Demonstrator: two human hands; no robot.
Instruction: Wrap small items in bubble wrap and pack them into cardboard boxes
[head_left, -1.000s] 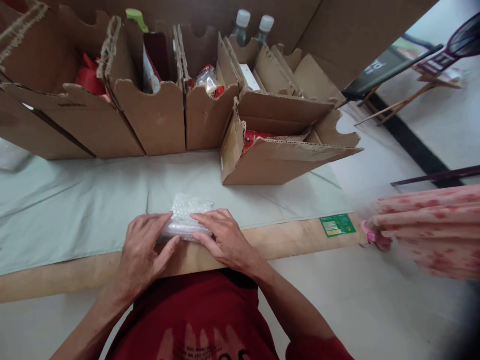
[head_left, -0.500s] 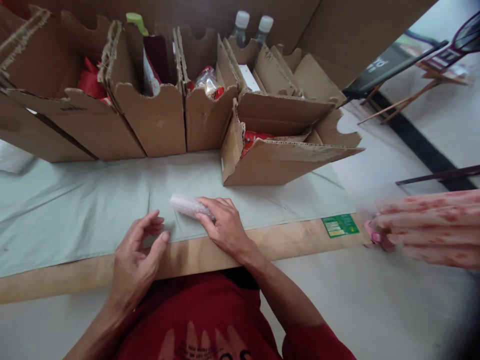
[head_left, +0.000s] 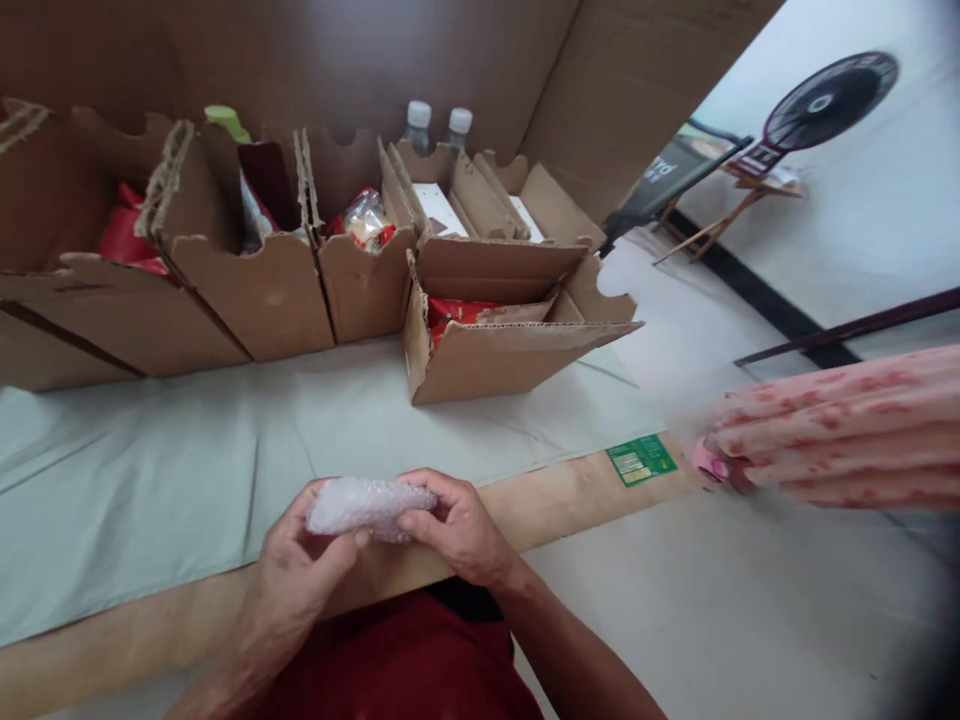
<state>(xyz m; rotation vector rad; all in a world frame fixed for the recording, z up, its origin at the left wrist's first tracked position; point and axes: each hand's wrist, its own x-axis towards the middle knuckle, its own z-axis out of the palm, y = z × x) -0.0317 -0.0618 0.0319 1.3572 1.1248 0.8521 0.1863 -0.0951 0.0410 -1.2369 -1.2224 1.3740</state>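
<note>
Bubble-wrapped bundle (head_left: 369, 505), probably light, soft and crushable, sits clamped at its 2 ends between left hand (head_left: 296, 570) and right hand (head_left: 457, 525) fingers above the surface (head_left: 187, 470).

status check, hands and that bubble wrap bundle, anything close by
Left hand and right hand both gripping bubble-wrap bundle. Bundle lifted off the table. Another person's patterned sleeve off to the right, apart.
</note>
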